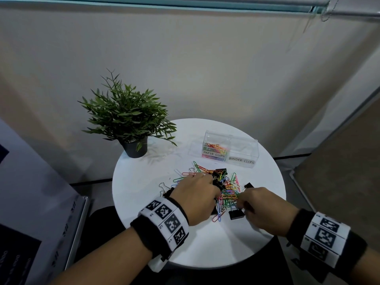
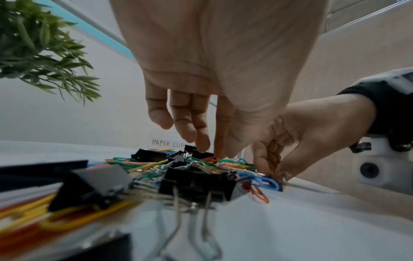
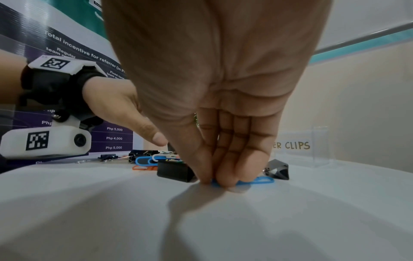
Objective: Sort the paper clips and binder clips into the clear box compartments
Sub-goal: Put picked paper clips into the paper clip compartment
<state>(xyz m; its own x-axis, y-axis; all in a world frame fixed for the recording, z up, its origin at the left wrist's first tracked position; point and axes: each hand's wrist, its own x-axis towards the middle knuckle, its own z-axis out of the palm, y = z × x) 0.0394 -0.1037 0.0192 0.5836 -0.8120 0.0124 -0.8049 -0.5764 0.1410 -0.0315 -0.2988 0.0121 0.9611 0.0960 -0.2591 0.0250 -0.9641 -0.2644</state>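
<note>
Sorting at an early stage. The clear box (image 1: pixel 230 150) stands at the far side of the round white surface (image 1: pixel 144 202); its "PAPER CLIPS" compartment (image 1: pixel 214 152) holds a small heap of coloured clips, while the "BINDER CLIPS" compartment (image 1: pixel 242 153) appears to hold nothing. Most items remain in a mixed pile (image 1: pixel 224 186) of paper clips and black binder clips between box and person. The left hand (image 1: pixel 195 195) reaches into the pile, fingers relaxed and extended, grasping nothing visible. The right hand (image 3: pixel 223 155) pinches a blue paper clip (image 3: pixel 261 180) against the surface beside a binder clip (image 3: pixel 174 170). Bare surface separates pile from box; a potted plant (image 1: pixel 127 118) stands far left, near the rim.
</note>
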